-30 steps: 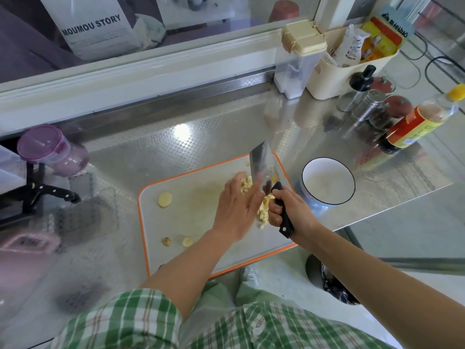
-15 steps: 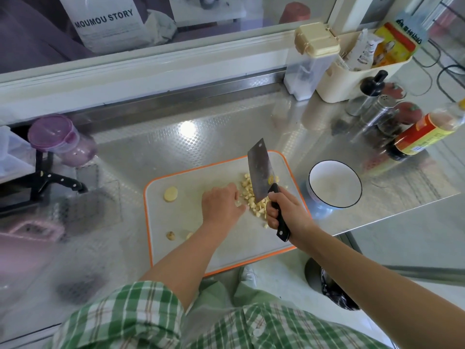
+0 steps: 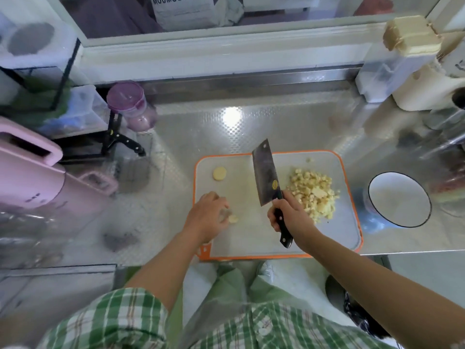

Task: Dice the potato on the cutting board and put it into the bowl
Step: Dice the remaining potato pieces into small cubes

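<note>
Two hands in view? asks the first.

Two, says the second. The person's right hand (image 3: 289, 214) has its fingers wrapped round the black handle of the one cleaver (image 3: 265, 172). The blade points toward 12 o'clock over the middle of the one cutting board (image 3: 251, 241). Whether its edge touches the board cannot be told. The left hand (image 3: 206, 219) sits at the board's 8 o'clock, fingers bent down toward the surface.

Is that hand pinching anything?

Blur hides the fingertips, so it cannot be told. One small potato piece (image 3: 233, 218) lies just beside them.

And the rest of the potato, counted?

One pile of diced potato (image 3: 312, 195) at the board's 3 o'clock, just beside the blade and near the right hand. One round slice (image 3: 219, 173) lies alone at 10 o'clock. All the dice seen are on the board. One bowl (image 3: 400, 202), white with a dark rim, stands on the steel counter (image 3: 251, 127), off the board at 3 o'clock.

What differs from half a second ago?

Then the left hand was pressed against the dice, right beside the blade. It has since crossed to the 8 o'clock side. The cleaver stood among the dice. Now it sits on the pile's 9 o'clock side. The view has swung too, so the bowl is nearer the right edge.
</note>
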### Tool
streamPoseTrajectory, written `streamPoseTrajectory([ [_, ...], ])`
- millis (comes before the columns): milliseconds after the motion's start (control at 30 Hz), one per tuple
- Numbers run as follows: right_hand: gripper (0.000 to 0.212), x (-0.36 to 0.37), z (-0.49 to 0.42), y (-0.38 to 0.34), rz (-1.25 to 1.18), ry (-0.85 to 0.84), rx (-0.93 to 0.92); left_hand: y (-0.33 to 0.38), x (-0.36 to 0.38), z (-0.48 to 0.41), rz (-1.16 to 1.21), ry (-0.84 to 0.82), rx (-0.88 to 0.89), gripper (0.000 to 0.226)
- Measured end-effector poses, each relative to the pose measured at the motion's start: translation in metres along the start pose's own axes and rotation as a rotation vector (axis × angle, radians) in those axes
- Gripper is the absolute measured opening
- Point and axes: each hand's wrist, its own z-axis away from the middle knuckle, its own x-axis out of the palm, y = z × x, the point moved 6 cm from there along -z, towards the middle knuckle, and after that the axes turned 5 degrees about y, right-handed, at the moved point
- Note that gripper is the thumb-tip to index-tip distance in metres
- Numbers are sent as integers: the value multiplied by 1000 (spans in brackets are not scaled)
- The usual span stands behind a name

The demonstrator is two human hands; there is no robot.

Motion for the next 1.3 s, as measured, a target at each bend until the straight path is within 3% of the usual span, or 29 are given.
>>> streamPoseTrajectory([
  [100, 11, -6, -6, 7, 93, 75, 20, 3, 8, 7, 7, -13, 77, 36],
  [233, 9, -13, -13, 15, 187, 112, 10, 9, 4, 1, 17, 132, 132, 29],
  [333, 19, -16, -16, 14, 233, 138, -35, 7, -6, -14, -14, 250, 77, 25],
  [433, 19, -16, -18, 14, 285, 162, -41, -2, -18, -32, -41, 328, -32, 38],
  [533, 20, -13, -17, 15, 321, 177, -31, -9, -22, -50, -18, 301, -51, 47],
  [800, 19, -13, -21, 15, 376, 234, 1, -13, -20, -81, 89, 229, -146, 35],
  [1033, 22, -12, -26, -3, 722, 324, -108, 23, -3, -72, 150, 152, -151, 35],
  [1167, 21, -7, -29, -7, 974, 288, -155, 42, 10, -58, 226, 152, -167, 27],
  [1300, 19, -1, -31, -17, 995, 251, -245, 40, 4, -55, 204, 206, -154, 24],
])
